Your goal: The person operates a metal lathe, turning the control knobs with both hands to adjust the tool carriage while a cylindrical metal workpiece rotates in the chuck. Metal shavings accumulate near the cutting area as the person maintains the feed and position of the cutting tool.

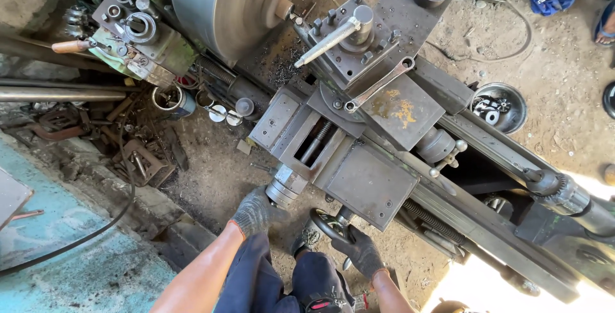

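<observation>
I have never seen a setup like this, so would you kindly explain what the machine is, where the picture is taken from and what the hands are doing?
There is one picture, taken by a camera on the person's head, looking down. The big greasy machine is a metal lathe: the blurred grey disc at the top appears to be spinning. The person wears dark work gloves. The left hand grips the round silver dial handle at the front of the slide. The right hand grips the black handwheel beside it. A ring spanner lies on the slide's top plate, below the tool post. On the dirt floor sit a round tub of parts at right and scrap metal at left.
</observation>
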